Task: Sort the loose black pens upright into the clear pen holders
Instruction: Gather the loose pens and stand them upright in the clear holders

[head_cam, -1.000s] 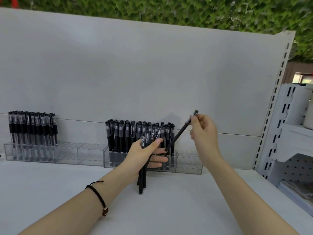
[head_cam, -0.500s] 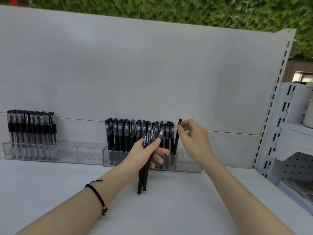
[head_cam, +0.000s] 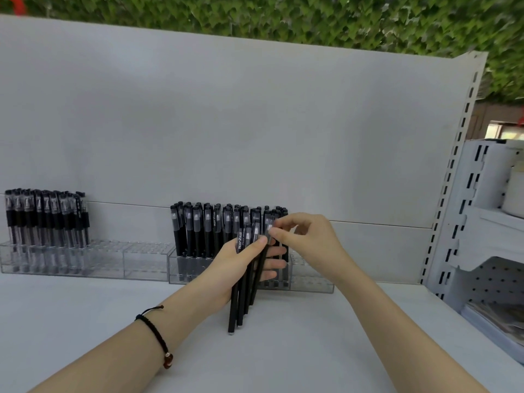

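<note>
Below, white shelf (head_cam: 283,353), pens (head_cam: 237,304); perhaps ivy (head_cam: 283,18).

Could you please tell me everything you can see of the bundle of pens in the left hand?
The bundle of pens is several slim matt black barrels, clear caps uppermost, one printed in white. The left hand grips it near-upright, lower ends at or just above the white shelf. The right hand pinches one cap.

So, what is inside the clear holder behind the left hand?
Black pens stand upright in the holder, filling its left part; its right end shows empty slots. The left hand and its bundle of pens cover the slots in between.
</note>
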`<state>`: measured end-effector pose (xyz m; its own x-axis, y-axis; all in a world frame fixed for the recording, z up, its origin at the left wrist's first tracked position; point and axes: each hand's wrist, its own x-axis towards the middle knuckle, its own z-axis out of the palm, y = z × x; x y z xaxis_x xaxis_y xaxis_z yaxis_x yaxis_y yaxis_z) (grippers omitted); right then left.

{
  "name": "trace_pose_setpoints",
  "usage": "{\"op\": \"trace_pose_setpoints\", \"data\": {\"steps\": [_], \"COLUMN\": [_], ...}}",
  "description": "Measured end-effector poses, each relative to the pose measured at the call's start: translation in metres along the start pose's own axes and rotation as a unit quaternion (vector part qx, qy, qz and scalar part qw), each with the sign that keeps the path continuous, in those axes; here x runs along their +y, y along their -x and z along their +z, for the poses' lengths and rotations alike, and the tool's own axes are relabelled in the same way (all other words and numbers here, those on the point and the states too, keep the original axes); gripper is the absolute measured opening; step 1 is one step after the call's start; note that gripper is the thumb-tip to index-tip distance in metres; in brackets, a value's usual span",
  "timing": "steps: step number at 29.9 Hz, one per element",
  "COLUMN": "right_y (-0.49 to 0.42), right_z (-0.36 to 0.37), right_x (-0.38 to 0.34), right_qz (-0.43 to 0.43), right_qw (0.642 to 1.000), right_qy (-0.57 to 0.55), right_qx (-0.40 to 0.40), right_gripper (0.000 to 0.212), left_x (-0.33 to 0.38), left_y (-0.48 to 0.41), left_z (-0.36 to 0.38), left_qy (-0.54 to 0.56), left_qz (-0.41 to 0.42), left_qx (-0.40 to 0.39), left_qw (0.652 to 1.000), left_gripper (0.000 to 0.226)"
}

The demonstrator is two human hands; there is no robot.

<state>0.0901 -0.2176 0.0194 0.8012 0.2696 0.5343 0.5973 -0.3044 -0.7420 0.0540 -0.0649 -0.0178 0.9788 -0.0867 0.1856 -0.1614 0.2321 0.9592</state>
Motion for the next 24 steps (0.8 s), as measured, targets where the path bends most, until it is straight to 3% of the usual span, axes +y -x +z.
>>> {"op": "trace_pose_setpoints", "data": {"steps": [6, 11, 16, 19, 24], "right_y": [-0.002, -0.011, -0.016, -0.016, -0.016], "right_z": [-0.003, -0.018, -0.038, -0.040, -0.031], "right_x": [-0.006, -0.007, 0.002, 0.009, 0.019], "right_qz": [0.085, 0.080, 0.023, 0.009, 0.001], "right_qw": [0.985, 0.952, 0.916, 0.922, 0.946], "right_qy": [-0.152, -0.227, -0.188, -0.132, -0.067], "right_qx": [0.021, 0.190, 0.353, 0.364, 0.316], "right_gripper": [0.004, 0.017, 0.016, 0.016, 0.014], "left_x": [-0.001, 0.001, -0.001, -0.003, -0.004], "left_y": [-0.003, -0.007, -0.011, -0.013, -0.014], "left_z": [0.000, -0.007, -0.012, -0.015, -0.015], "left_qy": [0.009, -0.028, -0.025, -0.047, -0.046], "left_qz": [0.010, 0.022, 0.031, 0.035, 0.029], "left_qx": [0.013, 0.077, 0.124, 0.122, 0.116], "left_qw": [1.000, 0.996, 0.992, 0.991, 0.992], "left_gripper": [0.027, 0.030, 0.033, 0.034, 0.034]}}
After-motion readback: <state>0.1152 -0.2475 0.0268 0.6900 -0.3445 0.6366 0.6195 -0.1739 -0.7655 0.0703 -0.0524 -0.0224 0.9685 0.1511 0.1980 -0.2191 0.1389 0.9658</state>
